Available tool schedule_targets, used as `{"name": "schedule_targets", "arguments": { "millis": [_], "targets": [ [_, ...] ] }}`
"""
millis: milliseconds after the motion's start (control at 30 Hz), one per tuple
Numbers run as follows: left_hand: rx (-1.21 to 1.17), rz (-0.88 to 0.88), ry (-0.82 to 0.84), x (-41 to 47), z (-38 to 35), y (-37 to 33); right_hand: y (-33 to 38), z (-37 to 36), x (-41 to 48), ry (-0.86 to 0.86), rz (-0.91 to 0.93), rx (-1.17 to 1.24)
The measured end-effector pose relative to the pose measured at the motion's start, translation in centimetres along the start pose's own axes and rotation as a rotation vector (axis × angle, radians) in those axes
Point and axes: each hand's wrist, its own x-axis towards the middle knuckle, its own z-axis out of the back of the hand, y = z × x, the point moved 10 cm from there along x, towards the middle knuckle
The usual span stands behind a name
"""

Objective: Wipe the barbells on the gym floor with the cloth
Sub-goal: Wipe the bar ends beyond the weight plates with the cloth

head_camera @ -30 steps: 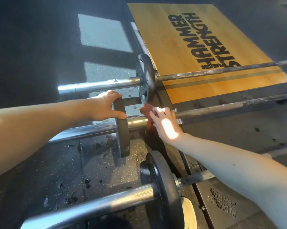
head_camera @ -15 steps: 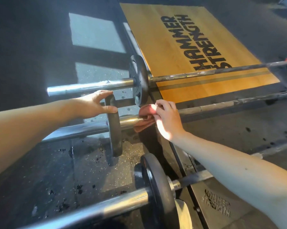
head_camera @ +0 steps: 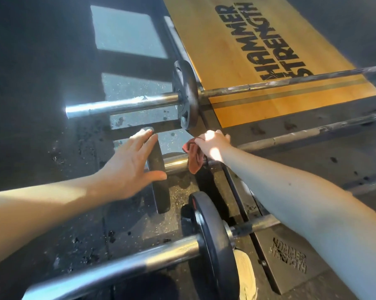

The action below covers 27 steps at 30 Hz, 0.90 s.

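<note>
Cloth first: the crumpled rust-red cloth is draped over the middle barbell at the inner end of its shiny steel sleeve, near the centre of the frame. The right hand grips it, fingers curled over the bar, with the cloth bunched beneath and trailing out to the left of the palm. Just left of that, the left hand lies flat against the small dark iron plate on the same sleeve, fingers straight up to its top and thumb across its rim.

A second ago that left hand was hooked over the top of the plate. It has since flattened out, steadying rather than holding. The right hand has gone from pressing the cloth down to closing round the bar with it. To my eye the wiping stroke on this bar is under way. Whether the far barbell above and the near barbell below are already clean, I cannot tell.

Their left ends lie over the black speckled rubber floor. The yellow wooden platform at upper right reads "HAMMER STRENGTH" in black block letters. The dark metal base plate at lower right carries the same words embossed and harder to read. A pale shoe shows at the bottom edge.
</note>
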Motion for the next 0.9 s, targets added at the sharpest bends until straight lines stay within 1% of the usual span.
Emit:
{"name": "schedule_targets", "arguments": {
  "millis": [67, 133, 233, 267, 300, 333, 367, 400, 467, 533, 567, 600, 633, 667, 700, 767, 800, 833, 900],
  "targets": [
    [0.031, -0.031, -0.049, -0.6, -0.4, -0.3, 0.2, 0.7, -2.5, -0.076, 0.102, -0.015],
    [0.052, -0.054, -0.082, -1.1, -0.7, -0.7, -0.1, 1.2, -5.2, -0.193, 0.205, 0.052],
    [0.052, -0.057, -0.112, -1.6, -1.2, -1.0, -1.3, 1.0, -10.2, -0.372, 0.322, 0.266],
    [0.051, -0.052, -0.118, -1.8, -1.4, -1.1, -2.1, 0.7, -11.7, -0.408, 0.341, 0.396],
    [0.053, -0.048, -0.122, -2.0, -1.6, -1.2, -3.0, 0.4, -12.7, -0.400, 0.310, 0.572],
    [0.057, -0.048, -0.126, -2.1, -1.8, -1.3, -3.9, -0.4, -13.3, -0.343, 0.259, 0.784],
    [0.060, -0.052, -0.130, -2.3, -2.0, -1.5, -4.5, -1.6, -13.4, -0.264, 0.205, 0.942],
    [0.059, -0.055, -0.131, -2.5, -2.2, -1.7, -5.0, -2.4, -13.3, -0.217, 0.165, 1.012],
    [0.050, -0.056, -0.135, -2.9, -2.6, -2.1, -5.6, -2.4, -12.8, -0.296, 0.172, 0.825],
    [0.058, -0.061, -0.153, -3.2, -2.7, -2.5, -4.9, -1.0, -11.0, -0.382, 0.195, 0.540],
    [0.068, -0.065, -0.164, -3.4, -2.8, -2.7, -4.0, -0.1, -9.8, -0.394, 0.217, 0.364],
    [0.077, -0.068, -0.175, -3.6, -2.9, -2.8, -2.6, 0.5, -8.4, -0.353, 0.240, 0.167],
    [0.087, -0.071, -0.184, -3.9, -3.1, -3.0, -1.3, 0.5, -6.8, -0.270, 0.239, -0.006],
    [0.100, -0.076, -0.189, -4.0, -3.3, -3.1, -0.7, 0.3, -5.4, -0.157, 0.199, -0.105],
    [0.115, -0.079, -0.187, -4.3, -3.5, -3.3, -0.6, -0.1, -4.1, -0.027, 0.130, -0.113],
    [0.146, -0.084, -0.175, -4.7, -4.1, -3.6, -0.8, -1.2, -2.6, 0.191, -0.032, 0.014],
    [0.163, -0.090, -0.173, -4.9, -4.3, -3.7, -0.6, -1.9, -2.4, 0.278, -0.070, 0.078],
    [0.178, -0.095, -0.172, -5.0, -4.4, -3.7, -0.2, -2.5, -2.0, 0.338, -0.044, 0.085],
    [0.201, -0.103, -0.182, -5.1, -4.6, -3.7, 0.7, -2.5, -1.8, 0.367, 0.050, 0.088]
  ]
}}
